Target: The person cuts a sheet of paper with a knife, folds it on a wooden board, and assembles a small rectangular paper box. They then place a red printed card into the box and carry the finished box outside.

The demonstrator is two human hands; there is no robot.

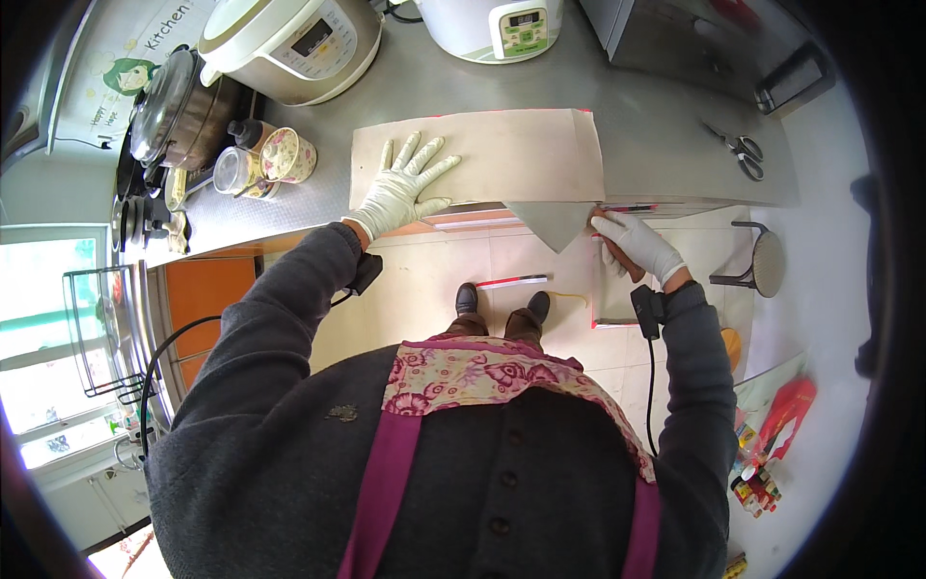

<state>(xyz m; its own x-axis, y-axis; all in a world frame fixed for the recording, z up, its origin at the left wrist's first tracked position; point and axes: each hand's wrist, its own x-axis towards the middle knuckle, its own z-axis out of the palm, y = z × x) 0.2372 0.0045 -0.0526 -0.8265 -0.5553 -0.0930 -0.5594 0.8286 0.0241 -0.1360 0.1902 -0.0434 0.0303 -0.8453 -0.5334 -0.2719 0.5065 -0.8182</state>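
A wide beige sheet (482, 159) with red along its edges lies on the metal counter. My left hand (397, 188), in a white glove, presses flat on its left part with fingers spread. My right hand (641, 243), gloved too, is closed around a brown handle (630, 263) just past the counter's front edge, near the sheet's right corner. What the handle belongs to is mostly hidden. Beside that hand, a grey triangular piece (555, 224) points down below the sheet's front edge; I cannot tell whether it is part of the sheet. A thin red-and-black stick (634, 207) lies by the fingers.
Scissors (743, 152) lie at the counter's right. Two cookers (299, 48) (497, 29) stand at the back, with a lidded pot (178, 111) and jars (287, 156) at left. A stool (767, 262) is on the right. A red-and-white strip (511, 282) lies near my feet.
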